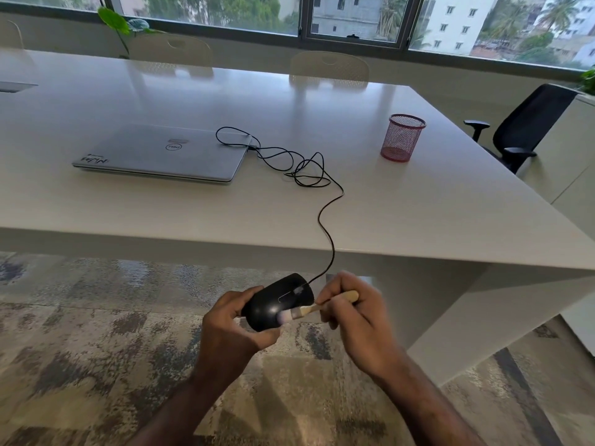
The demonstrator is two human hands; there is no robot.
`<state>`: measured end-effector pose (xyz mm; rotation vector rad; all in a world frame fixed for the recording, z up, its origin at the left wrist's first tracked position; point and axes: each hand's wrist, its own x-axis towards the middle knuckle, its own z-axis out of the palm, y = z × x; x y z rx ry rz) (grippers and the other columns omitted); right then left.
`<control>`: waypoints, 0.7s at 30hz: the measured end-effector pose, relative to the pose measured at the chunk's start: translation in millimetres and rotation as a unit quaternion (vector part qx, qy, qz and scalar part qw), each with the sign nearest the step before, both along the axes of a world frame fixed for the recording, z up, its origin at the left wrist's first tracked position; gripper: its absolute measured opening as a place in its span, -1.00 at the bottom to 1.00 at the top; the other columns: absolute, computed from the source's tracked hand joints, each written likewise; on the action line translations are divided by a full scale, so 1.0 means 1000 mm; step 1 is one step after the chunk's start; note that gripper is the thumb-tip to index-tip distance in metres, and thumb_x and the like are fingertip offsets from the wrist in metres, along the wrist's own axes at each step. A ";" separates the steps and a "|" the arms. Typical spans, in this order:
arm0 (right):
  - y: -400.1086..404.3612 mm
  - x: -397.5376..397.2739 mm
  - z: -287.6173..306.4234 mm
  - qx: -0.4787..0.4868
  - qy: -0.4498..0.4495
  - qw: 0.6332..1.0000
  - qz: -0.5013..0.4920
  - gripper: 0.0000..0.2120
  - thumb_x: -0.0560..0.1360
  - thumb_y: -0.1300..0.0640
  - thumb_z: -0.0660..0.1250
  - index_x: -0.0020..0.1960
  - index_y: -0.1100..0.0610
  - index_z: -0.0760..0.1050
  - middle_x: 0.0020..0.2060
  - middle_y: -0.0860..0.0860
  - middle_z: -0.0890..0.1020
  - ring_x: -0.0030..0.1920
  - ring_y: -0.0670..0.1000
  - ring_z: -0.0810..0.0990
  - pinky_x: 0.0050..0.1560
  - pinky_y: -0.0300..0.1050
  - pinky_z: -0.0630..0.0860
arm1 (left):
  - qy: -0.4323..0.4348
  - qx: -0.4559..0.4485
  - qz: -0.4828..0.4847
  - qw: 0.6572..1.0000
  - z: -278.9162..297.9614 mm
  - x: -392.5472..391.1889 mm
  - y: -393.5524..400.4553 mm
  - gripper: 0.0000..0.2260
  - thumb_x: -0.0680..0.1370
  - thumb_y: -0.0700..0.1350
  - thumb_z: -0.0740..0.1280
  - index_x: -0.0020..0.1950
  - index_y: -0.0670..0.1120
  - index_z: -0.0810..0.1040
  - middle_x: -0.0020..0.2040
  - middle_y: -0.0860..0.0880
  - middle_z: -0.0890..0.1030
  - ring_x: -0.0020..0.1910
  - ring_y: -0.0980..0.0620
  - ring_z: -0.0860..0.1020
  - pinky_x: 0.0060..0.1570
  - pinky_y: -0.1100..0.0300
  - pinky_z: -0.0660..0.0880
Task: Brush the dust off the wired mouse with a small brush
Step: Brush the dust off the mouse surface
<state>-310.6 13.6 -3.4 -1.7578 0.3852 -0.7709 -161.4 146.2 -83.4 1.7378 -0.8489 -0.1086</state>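
My left hand [233, 323] grips the black wired mouse [273, 300] from its left side, holding it in the air in front of the table's near edge. My right hand [357, 312] pinches the wooden handle of a small brush [317, 306]. The brush's pale bristles touch the mouse's top, near its rear. The mouse's black cable [325, 214] runs up over the table edge, coils on the tabletop and reaches the closed grey laptop [161, 152].
The white table [418, 204] also carries a red mesh pen cup [402, 138] at the right. A black office chair [528, 127] stands beyond the right corner, pale chairs along the far side. Patterned carpet [96, 333] lies below my hands.
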 end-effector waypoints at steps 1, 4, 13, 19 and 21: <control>-0.002 -0.001 0.002 0.001 -0.008 1.000 -0.017 -0.83 0.41 0.33 0.21 -0.25 0.19 0.54 -0.42 0.16 0.51 -0.43 0.11 0.39 -0.42 0.00 0.36 | -0.001 0.000 -0.002 1.000 0.000 0.001 0.000 -0.37 0.10 -0.07 0.61 0.04 0.44 0.56 -0.03 0.24 0.59 -0.02 0.22 0.57 -0.11 0.52 0.42; -0.007 -0.001 0.007 0.002 -0.010 0.998 -0.057 -0.86 0.44 0.28 0.23 -0.23 0.19 0.55 -0.41 0.24 0.52 -0.41 0.34 0.38 -0.45 0.24 0.35 | -0.010 0.003 -0.008 1.000 -0.001 0.001 -0.001 -0.35 0.10 -0.06 0.60 0.07 0.46 0.54 -0.01 0.25 0.58 -0.02 0.22 0.57 -0.10 0.52 0.42; -0.023 0.000 0.014 -0.013 0.037 0.997 -0.062 -0.91 0.61 0.14 0.35 -0.02 0.14 0.59 -0.31 0.09 0.69 -0.39 0.02 0.59 -0.30 0.17 0.58 | -0.030 -0.011 -0.005 0.999 0.001 0.001 -0.002 -0.34 0.10 -0.09 0.60 0.05 0.46 0.54 -0.08 0.17 0.61 -0.04 0.23 0.58 -0.11 0.52 0.42; -0.029 -0.003 0.022 -0.018 -0.037 0.994 -0.102 -0.82 0.55 0.02 0.34 -0.02 0.13 0.61 -0.32 0.11 0.68 -0.41 0.04 0.57 -0.35 0.06 0.56 | -0.045 -0.004 0.003 0.999 0.014 -0.002 -0.001 -0.41 0.11 0.02 0.61 0.09 0.36 0.57 -0.07 0.17 0.61 -0.03 0.21 0.56 -0.13 0.51 0.41; -0.029 -0.004 0.023 -0.038 -0.054 0.992 -0.106 -0.82 0.57 0.04 0.32 -0.01 0.13 0.61 -0.30 0.12 0.68 -0.39 0.07 0.58 -0.35 0.03 0.56 | -0.053 -0.005 0.010 0.999 0.022 -0.004 -0.001 -0.41 0.13 0.12 0.58 0.14 0.25 0.58 -0.06 0.18 0.60 -0.03 0.24 0.56 -0.14 0.52 0.41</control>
